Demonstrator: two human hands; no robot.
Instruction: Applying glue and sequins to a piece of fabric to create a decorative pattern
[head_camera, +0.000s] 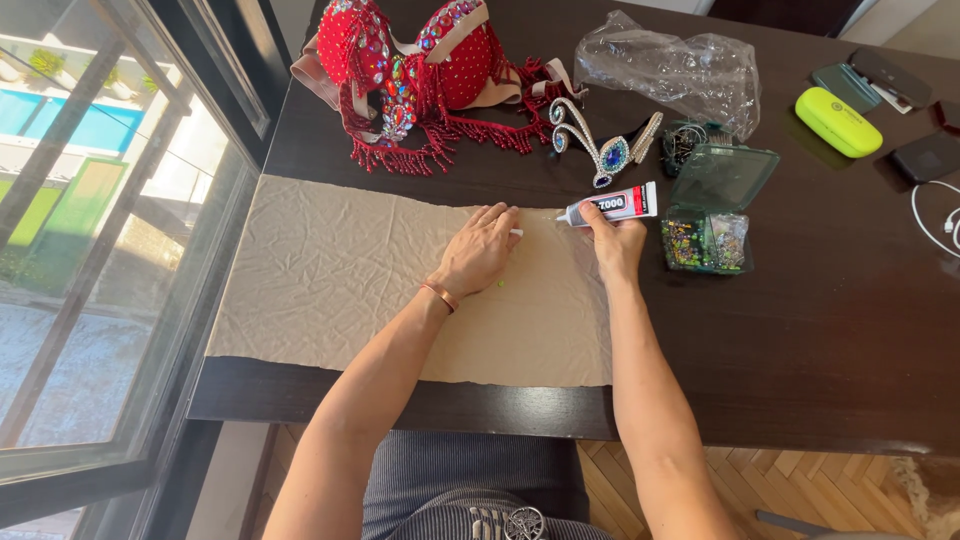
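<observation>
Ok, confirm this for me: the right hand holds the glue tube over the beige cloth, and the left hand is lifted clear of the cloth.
Not quite. In the head view the left hand rests flat on the beige cloth, not lifted clear. The rest stands: the right hand holds the glue tube over the cloth.

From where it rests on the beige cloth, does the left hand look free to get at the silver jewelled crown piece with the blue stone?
Probably yes. The left hand lies flat on the beige cloth, and the silver crown piece sits just beyond on bare dark table. Only the glue tube in the right hand lies near that path.
</observation>
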